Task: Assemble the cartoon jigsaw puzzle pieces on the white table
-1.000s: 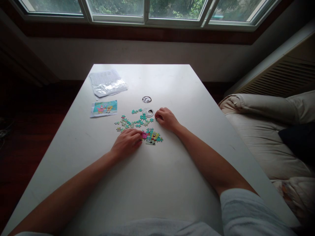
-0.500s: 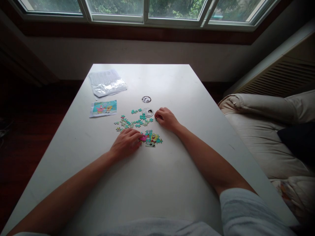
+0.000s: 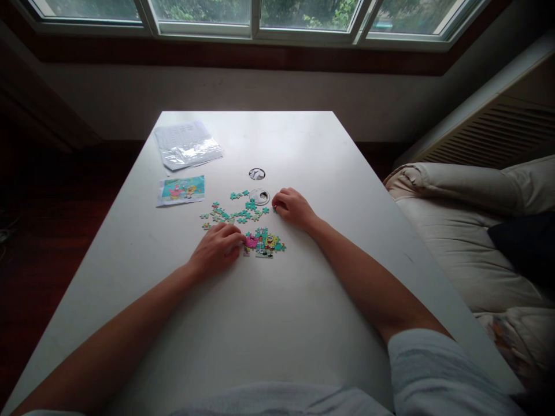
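Note:
A partly joined jigsaw puzzle (image 3: 265, 242) with pink and yellow cartoon figures lies flat on the white table (image 3: 277, 323). My left hand (image 3: 218, 245) rests at its left edge, fingers bent and a little apart, index fingertip close to the pink part. Nothing shows in that hand, though its palm is hidden. Behind the joined part lie several loose teal puzzle pieces (image 3: 243, 215). To their right my right hand (image 3: 293, 208) rests on the table, its fingers curled together. A bit of teal shows at those fingertips, seemingly a puzzle piece, mostly covered.
Left of the pieces is a picture sheet (image 3: 182, 190) of the cartoon scene. Farther back lies a clear plastic packet with papers (image 3: 188, 147). Two round fittings, one a metal ring (image 3: 259, 197) and one a hole (image 3: 257, 174), sit mid-table. A cream sofa (image 3: 459, 242) stands at right.
My left hand has slid slightly left, off the pink side of the puzzle, uncovering a small part at its lower left. My right hand has stayed almost in place.

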Demonstrator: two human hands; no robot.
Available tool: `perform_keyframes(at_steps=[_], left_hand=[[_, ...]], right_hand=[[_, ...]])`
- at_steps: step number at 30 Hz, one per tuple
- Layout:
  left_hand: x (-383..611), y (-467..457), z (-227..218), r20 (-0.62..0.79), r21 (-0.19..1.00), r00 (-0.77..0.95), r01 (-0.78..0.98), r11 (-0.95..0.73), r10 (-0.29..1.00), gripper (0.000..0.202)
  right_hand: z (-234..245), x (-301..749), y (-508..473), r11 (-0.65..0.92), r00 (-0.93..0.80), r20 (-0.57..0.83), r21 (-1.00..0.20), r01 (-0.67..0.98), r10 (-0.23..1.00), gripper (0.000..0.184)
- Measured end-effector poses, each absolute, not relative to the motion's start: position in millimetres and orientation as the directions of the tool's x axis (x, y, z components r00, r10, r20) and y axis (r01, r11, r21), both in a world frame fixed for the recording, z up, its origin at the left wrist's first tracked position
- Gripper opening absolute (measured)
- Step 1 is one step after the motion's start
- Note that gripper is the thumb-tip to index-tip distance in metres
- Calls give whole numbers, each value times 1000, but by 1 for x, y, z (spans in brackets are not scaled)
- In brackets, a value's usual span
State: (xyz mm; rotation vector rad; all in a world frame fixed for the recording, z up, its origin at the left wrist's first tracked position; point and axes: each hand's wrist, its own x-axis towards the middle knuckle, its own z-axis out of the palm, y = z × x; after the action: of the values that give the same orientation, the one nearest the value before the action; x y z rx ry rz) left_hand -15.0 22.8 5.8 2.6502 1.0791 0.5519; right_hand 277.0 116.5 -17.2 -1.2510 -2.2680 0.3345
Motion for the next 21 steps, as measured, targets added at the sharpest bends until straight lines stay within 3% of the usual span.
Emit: perform_keyframes(at_steps=[6,12,21], left_hand=[[-22,26,-1,274,339,642,632,-696,716,31],[-23,29,-3,297,348,706,546,-762,643,29],[-17,24,0,265,317,691,596,-737,673,6]], right_hand=[[5,266,104,533,-396,364,-470,703,843,18],[33,242,76,629,-570,285,-484,608,771,16],[39,231,29,688,-676,201,-408,601,709,9]])
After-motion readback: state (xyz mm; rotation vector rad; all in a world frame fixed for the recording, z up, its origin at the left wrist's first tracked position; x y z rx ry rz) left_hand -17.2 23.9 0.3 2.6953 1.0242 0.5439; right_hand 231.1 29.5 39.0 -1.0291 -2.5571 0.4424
